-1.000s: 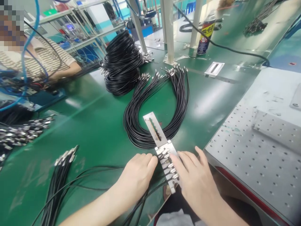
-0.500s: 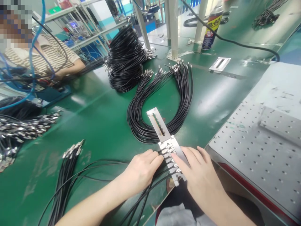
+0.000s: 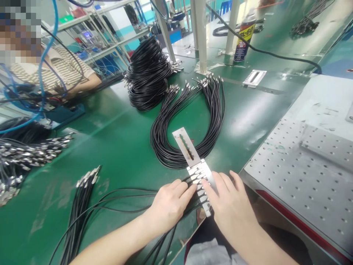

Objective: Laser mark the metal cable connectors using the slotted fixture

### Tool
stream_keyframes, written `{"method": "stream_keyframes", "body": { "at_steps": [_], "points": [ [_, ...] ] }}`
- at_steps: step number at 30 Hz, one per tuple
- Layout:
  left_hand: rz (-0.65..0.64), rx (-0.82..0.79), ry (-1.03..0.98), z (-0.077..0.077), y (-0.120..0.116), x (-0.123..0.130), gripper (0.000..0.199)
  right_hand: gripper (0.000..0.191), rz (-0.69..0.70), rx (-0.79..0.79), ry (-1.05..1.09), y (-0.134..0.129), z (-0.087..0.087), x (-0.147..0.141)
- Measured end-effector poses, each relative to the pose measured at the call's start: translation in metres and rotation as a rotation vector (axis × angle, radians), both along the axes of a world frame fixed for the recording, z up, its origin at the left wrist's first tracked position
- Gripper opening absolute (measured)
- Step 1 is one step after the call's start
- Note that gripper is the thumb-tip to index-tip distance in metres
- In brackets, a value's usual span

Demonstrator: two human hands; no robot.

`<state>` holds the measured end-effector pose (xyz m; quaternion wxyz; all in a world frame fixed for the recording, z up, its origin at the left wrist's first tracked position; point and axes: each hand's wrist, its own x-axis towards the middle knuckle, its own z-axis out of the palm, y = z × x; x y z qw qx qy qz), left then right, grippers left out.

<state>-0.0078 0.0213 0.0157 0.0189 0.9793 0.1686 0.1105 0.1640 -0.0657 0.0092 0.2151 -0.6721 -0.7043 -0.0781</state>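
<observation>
A slotted metal fixture (image 3: 199,170) lies at the table's front edge, with several metal cable ends in its slots. Its upper part is a flat plate (image 3: 185,144) with a long slot, resting over a looped cable bundle (image 3: 162,145). My left hand (image 3: 172,200) pinches a black cable at the fixture's left side. My right hand (image 3: 231,198) lies over the right side, fingers apart, index fingertip on the cable ends. Black cables (image 3: 124,195) run leftward from the fixture under and past my left hand.
A tall cable coil (image 3: 149,73) stands at the back. More cables (image 3: 82,202) lie at front left, with connectors (image 3: 35,151) further left. A spray can (image 3: 244,40), a small slotted plate (image 3: 255,78) and a perforated metal plate (image 3: 303,176) are right. A person (image 3: 63,70) sits at back left.
My left hand has moved slightly right, nearer to the fixture's slots. My right hand has shifted slightly left over the fixture. The whole view has shifted a little.
</observation>
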Motion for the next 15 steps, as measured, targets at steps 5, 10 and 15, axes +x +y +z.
{"method": "stream_keyframes", "body": {
  "at_steps": [5,10,15],
  "points": [
    [0.033,-0.044,0.006,-0.002,0.000,-0.002,0.026,0.036,-0.004,0.004,-0.017,0.001,0.003,-0.002],
    [0.152,-0.042,0.113,0.000,-0.007,0.004,0.011,0.033,0.005,0.008,0.014,0.000,0.003,-0.001],
    [0.167,0.004,0.112,-0.005,-0.012,0.011,0.016,0.035,0.024,0.111,0.026,0.004,0.001,-0.002]
  ]
}}
